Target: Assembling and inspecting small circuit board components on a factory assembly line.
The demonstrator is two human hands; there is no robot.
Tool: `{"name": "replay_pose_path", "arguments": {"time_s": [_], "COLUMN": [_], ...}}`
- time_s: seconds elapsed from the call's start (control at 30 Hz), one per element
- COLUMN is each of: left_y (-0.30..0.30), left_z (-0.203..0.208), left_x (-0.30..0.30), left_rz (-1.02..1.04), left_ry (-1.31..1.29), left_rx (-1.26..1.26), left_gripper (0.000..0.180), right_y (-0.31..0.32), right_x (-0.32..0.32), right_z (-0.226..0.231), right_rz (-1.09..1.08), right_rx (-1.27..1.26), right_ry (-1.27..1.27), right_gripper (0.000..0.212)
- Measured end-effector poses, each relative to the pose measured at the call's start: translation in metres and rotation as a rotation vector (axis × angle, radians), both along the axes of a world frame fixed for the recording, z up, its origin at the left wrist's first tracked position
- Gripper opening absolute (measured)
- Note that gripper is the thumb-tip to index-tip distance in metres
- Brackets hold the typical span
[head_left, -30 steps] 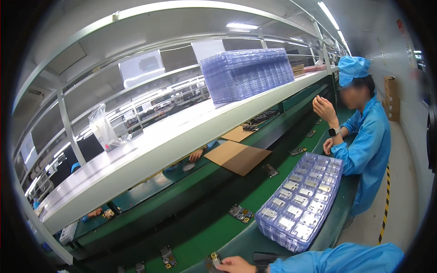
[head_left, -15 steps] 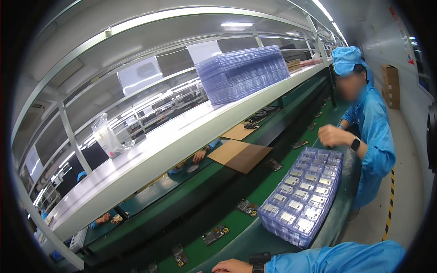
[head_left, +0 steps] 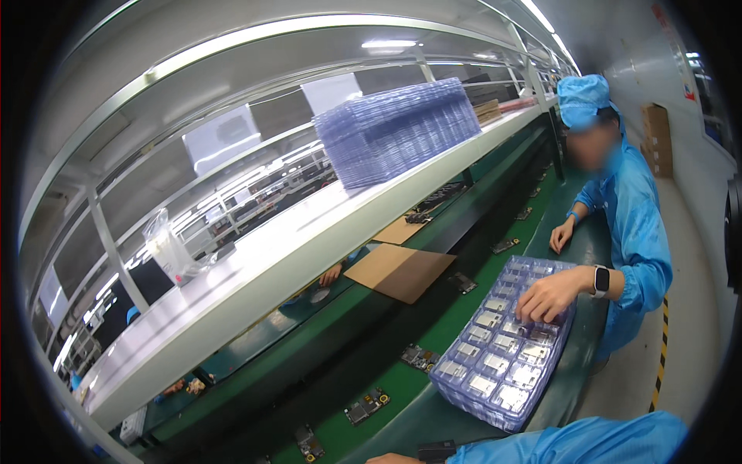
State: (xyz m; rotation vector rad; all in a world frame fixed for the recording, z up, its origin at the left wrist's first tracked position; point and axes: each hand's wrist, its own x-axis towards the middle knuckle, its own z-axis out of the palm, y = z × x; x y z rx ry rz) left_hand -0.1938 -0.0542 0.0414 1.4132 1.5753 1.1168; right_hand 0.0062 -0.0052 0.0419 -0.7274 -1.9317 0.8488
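My right hand shows only as a sliver at the lower edge. Its fingers are cut off, so their pose is hidden. A dark band circles that wrist below a blue sleeve. My left hand is out of sight. Nearest to my right hand are circuit boards on a green belt, among them one board and another board. Beyond my sleeve stands a stack of clear plastic trays, its compartments holding small metallic pieces. A co-worker's hand reaches into the top tray.
The co-worker in blue stands at the right. A white shelf crosses above the belt, bearing a tall stack of clear trays and a plastic bag. Brown cardboard lies beside the belt.
My right hand has dropped mostly below the lower edge. The co-worker's watch-wearing hand has come down onto the tray stack. The view has shifted slightly.
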Motion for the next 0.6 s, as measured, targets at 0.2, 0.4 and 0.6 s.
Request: {"name": "replay_pose_path", "arguments": {"time_s": [0.2, 0.4, 0.6], "left_y": [-0.002, 0.005, 0.016], "left_z": [-0.006, -0.002, -0.018], "left_x": [0.000, 0.004, -0.008], "left_rz": [0.008, 0.004, -0.164], "left_ry": [-0.058, -0.045, 0.097], "left_rx": [0.020, 0.057, 0.261], "left_gripper": [0.023, 0.021, 0.021], "right_y": [0.002, -0.005, -0.074], "right_x": [-0.001, 0.002, 0.058], "right_z": [-0.005, 0.015, 0.132], "right_rz": [0.018, -0.009, 0.148], "right_rx": [-0.051, -0.024, 0.416], "right_ry": [0.014, 0.021, 0.118], "right_gripper": [0.020, 0.021, 0.024]}}
